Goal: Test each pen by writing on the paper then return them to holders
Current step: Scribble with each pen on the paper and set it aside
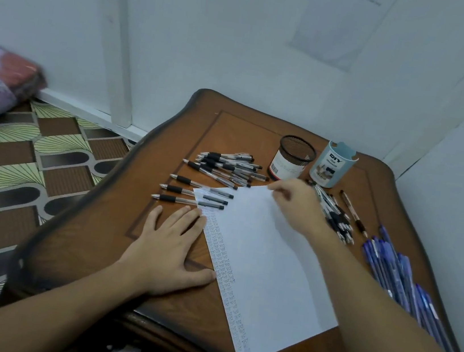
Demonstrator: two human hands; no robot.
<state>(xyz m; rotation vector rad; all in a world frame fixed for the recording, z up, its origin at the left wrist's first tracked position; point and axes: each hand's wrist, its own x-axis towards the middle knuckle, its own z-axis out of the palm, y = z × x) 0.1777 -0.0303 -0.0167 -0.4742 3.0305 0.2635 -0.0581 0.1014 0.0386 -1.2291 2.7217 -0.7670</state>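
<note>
From the head camera, a white paper [267, 273] lies slanted on a brown wooden table [87, 245], with a narrow column of small handwriting down its left edge. The left hand [172, 251] rests flat on the wood just beside that edge, fingers straight and spread, holding nothing, with the thumb tip and forefinger tip touching the sheet's border. The right hand [292, 205] reaches over the sheet to its far corner, where its curled fingers appear to pinch the paper's top edge; no pen shows in it. Beyond the paper's far left corner lies a loose heap of black pens [226, 166], and nearer to it three single black pens [192, 192] lie side by side, their ends resting on the paper's corner. At the back of the table stand two holders close together: a black mesh cup [294, 157] and, to its right, a pale blue holder [331, 167] labelled DIY. Another bundle of black pens [335, 217] lies right of the right hand, partly hidden by it, and a row of blue pens [390, 269] lies along the table's right edge.
</note>
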